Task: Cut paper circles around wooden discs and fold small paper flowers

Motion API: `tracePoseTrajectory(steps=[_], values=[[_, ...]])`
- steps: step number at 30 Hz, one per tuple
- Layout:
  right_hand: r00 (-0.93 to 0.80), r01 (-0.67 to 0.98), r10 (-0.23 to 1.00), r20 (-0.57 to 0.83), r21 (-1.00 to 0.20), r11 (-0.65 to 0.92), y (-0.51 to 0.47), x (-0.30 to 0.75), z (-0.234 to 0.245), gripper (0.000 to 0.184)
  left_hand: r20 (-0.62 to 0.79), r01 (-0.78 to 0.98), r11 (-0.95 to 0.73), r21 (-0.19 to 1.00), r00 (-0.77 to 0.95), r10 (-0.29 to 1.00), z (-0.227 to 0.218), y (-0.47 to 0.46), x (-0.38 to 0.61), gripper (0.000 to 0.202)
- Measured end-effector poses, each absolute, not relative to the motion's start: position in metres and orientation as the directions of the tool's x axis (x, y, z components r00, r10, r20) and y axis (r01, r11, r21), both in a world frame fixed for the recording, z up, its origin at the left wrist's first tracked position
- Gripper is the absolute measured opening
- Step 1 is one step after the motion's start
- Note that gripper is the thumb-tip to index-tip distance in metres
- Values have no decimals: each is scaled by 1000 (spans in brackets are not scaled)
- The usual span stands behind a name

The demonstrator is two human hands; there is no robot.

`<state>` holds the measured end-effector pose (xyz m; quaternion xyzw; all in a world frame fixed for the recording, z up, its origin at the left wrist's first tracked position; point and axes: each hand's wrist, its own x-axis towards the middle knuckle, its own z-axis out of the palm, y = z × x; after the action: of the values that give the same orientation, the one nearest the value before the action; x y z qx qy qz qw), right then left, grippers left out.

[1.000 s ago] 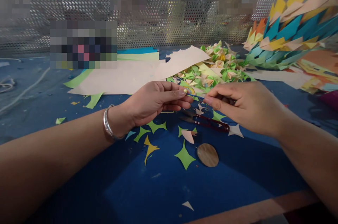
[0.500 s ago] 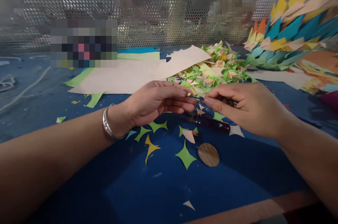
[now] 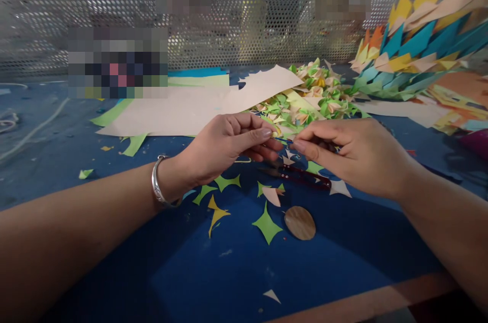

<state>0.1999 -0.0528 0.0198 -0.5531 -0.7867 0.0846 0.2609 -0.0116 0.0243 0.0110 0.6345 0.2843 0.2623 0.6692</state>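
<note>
My left hand (image 3: 244, 137), with a silver bangle at the wrist, pinches a small pale yellow curled paper piece (image 3: 276, 133) between thumb and fingers. Facing it, my right hand (image 3: 339, 153) has thumb and forefinger closed on a thin blue stick (image 3: 282, 140), whose far end reaches toward the paper piece. Whether the two touch I cannot make out. Beneath the hands lies a pair of dark red thread snips (image 3: 307, 176). Green paper offcuts (image 3: 268, 223), a yellow one (image 3: 218, 214) and a brown oval disc (image 3: 300, 222) lie nearer to me.
Large cream paper (image 3: 163, 109) lies across the blue table (image 3: 213, 277), beside a heap of folded green and cream paper pieces (image 3: 324, 94). At the right stands a layered paper construction (image 3: 430, 43). Behind everything rises a perforated metal screen (image 3: 236, 33).
My left thumb has come down against the fingers, and the fingers have curled in around the paper piece. My right hand has hardly moved.
</note>
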Motion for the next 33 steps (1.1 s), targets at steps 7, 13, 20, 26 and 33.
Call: tracePoseTrajectory(steps=[7, 13, 20, 26, 33], values=[[-235, 831, 913, 332, -418, 366, -52, 201, 17, 20, 63, 79, -150, 986, 648, 759, 9, 20, -8, 11], [-222, 836, 925, 310, -427, 344, -52, 201, 18, 20, 122, 160, -253, 954, 566, 816, 5, 25, -8, 16], [-182, 834, 924, 336, -446, 326, -51, 201, 17, 21, 175, 251, -374, 893, 571, 802, 5, 25, -9, 15], [-187, 831, 925, 331, -448, 328, -51, 201, 18, 21, 51, 238, -218, 946, 555, 830, 8, 22, -8, 21], [-161, 838, 936, 313, -458, 297, -50, 203, 20, 22, -64, 146, -20, 989, 544, 836, 9, 22, -7, 26]])
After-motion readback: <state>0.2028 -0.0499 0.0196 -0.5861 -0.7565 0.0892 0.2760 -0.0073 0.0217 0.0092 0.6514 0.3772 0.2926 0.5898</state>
